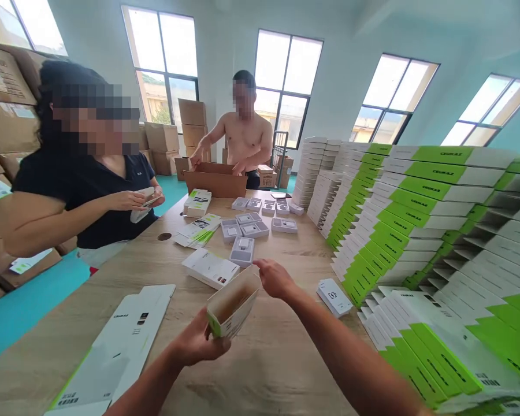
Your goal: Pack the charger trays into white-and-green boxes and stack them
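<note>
My left hand (199, 341) grips a thin white-and-green carton (233, 306), tilted, its open side facing up and showing a brown inside. My right hand (277, 279) has its fingers curled at the carton's far end, close to a white tray (242, 252) with a small white charger-like piece in it. Whether those fingers pinch the carton's edge or the tray's corner, I cannot tell. Just beyond the carton lies a closed white box (211, 267). Left of my left hand, a flattened carton (121, 335) rests on the table.
Tall stacks of white-and-green boxes (398, 225) line the table's right side, near a small pile of white cards (334, 297). Several filled trays (245, 224) and leaflets (199, 229) lie ahead. Two co-workers stand beyond, one at a brown cardboard box (216, 184).
</note>
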Demonstrator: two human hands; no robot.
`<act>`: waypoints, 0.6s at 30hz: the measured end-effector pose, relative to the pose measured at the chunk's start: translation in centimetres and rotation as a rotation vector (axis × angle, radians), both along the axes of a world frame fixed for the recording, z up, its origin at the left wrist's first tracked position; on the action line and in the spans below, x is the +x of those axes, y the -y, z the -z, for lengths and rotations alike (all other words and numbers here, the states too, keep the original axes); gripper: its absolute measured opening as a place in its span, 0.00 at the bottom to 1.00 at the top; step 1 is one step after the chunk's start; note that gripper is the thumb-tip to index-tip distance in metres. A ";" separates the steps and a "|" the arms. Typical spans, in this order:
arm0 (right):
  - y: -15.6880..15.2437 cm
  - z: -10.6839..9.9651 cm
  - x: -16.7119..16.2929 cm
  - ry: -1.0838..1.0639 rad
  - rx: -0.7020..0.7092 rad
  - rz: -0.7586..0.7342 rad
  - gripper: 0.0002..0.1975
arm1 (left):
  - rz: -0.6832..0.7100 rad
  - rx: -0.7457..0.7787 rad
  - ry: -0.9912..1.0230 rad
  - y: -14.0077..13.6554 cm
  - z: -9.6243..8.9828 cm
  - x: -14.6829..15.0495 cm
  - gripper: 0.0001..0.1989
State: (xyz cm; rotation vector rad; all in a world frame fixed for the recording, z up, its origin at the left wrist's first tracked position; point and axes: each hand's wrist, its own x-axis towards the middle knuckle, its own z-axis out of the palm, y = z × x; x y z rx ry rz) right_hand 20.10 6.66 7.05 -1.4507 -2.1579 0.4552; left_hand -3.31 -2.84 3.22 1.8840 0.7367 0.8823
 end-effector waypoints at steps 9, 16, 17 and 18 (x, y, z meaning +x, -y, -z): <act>0.2 3.0 1.1 0.364 -0.060 0.086 0.31 | 0.060 0.104 0.101 -0.2 -0.7 -0.8 0.53; 13.4 4.0 6.1 0.394 -0.143 0.222 0.16 | 0.151 0.153 0.014 -0.3 -0.6 -0.1 0.53; 15.1 3.5 6.8 0.361 -0.159 0.205 0.15 | 0.129 0.188 -0.034 -0.2 -0.4 0.1 0.52; 16.7 2.9 7.6 0.318 -0.180 0.177 0.16 | 0.102 0.222 -0.084 -0.1 -0.4 0.2 0.52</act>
